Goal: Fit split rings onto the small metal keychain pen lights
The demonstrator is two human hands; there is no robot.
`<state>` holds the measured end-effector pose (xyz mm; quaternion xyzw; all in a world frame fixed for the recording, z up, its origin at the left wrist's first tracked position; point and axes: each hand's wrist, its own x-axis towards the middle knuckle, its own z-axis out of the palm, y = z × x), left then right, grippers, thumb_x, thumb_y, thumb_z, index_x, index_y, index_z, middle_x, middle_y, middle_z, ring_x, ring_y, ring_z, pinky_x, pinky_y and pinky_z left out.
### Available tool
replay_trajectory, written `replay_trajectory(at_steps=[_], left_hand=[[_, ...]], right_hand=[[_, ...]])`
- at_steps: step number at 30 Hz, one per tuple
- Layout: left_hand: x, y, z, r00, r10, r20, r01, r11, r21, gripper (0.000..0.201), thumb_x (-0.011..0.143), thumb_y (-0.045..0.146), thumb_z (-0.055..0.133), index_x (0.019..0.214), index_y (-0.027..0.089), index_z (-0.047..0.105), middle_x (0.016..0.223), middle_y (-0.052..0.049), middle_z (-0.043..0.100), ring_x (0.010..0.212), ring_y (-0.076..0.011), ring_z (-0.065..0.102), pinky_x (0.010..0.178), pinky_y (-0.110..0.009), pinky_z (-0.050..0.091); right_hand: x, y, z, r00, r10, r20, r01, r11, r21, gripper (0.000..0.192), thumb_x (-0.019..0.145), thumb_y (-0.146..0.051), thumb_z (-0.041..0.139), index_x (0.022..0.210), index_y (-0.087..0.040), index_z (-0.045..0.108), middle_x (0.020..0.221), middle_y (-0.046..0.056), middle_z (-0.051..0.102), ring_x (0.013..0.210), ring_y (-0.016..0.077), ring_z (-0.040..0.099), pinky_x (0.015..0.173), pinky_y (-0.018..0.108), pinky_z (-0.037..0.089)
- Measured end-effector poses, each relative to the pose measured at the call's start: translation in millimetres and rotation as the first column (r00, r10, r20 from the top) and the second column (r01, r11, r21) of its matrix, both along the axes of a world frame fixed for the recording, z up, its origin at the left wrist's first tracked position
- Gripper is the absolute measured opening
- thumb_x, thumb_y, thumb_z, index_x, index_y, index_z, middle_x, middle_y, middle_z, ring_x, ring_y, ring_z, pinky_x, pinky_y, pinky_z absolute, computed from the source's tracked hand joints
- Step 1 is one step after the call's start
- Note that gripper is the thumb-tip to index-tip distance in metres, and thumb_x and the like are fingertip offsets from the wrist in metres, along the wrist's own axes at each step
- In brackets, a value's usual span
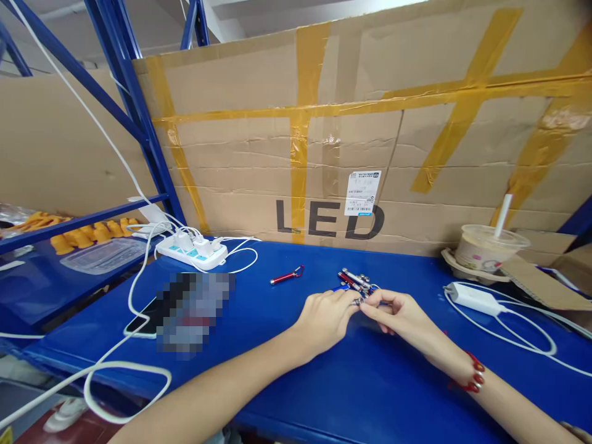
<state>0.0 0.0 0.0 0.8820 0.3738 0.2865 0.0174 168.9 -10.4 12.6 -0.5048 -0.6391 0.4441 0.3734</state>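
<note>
Here, both hands meet over small keychain torches on the blue bench.

Left hand and right hand pinch one small metal piece between fingertips; the torch pile lies just beyond them, a lidded drink cup farther right.

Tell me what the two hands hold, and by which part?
Both hands pinch one small metal piece between their fingers, beside the pile of keychain lights; the gripped part is hidden.
</note>
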Motion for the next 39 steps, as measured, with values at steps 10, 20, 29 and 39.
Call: replay_trajectory(at_steps=[10, 20, 29, 39], left_hand=[[-1, 0, 6.6, 1.0, -0.001, 0.019, 0.003, 0.995, -0.105, 0.024, 0.091, 0.027, 0.034, 0.105, 0.021, 0.053, 0.094, -0.001, 0.064, 0.087, -0.0147, 0.06, 0.078, -0.024, 0.045], [1, -1, 2.5, 0.999, -0.033, 0.021, 0.036, 0.986, -0.162, 0.019, 0.091, 0.022, 0.032, 0.098, 0.02, 0.049, 0.094, -0.002, 0.061, 0.088, -0.016, 0.057, 0.078, -0.027, 0.043], [-1, -5, -2.2, 0.996, -0.058, 0.071, 0.076, 0.95, -0.301, 0.004, 0.09, 0.022, 0.033, 0.087, 0.02, 0.036, 0.099, -0.005, 0.061, 0.091, -0.0187, 0.059, 0.072, -0.026, 0.044], [-3, 1, -11.3, 0.986, -0.167, -0.027, 0.162, 0.978, -0.13, 0.015, 0.091, 0.022, 0.03, 0.078, 0.019, 0.037, 0.083, -0.002, 0.06, 0.074, -0.0161, 0.059, 0.06, -0.023, 0.042]], right_hand=[[5, 4, -7.3, 0.996, -0.08, 0.026, 0.075, 0.983, 0.167, 0.039, 0.065, -0.045, 0.065, 0.088, -0.013, 0.063, 0.076, 0.004, 0.058, 0.042, 0.0057, 0.046, 0.039, 0.021, 0.036], [9, 7, -11.3, 1.0, 0.012, -0.011, -0.009, 0.965, 0.262, 0.026, 0.067, -0.038, 0.066, 0.07, -0.012, 0.064, 0.08, 0.006, 0.058, 0.043, 0.0056, 0.049, 0.041, 0.021, 0.041], [8, 4, -9.1, 0.997, 0.071, -0.043, -0.06, 0.974, 0.219, 0.03, 0.063, -0.04, 0.068, 0.06, -0.012, 0.059, 0.073, 0.003, 0.054, 0.044, 0.0063, 0.049, 0.041, 0.021, 0.041], [8, 1, -7.1, 0.996, 0.048, 0.074, -0.061, 0.98, 0.192, 0.029, 0.063, -0.038, 0.068, 0.058, -0.012, 0.058, 0.065, 0.001, 0.052, 0.042, 0.0038, 0.039, 0.04, 0.02, 0.029]])
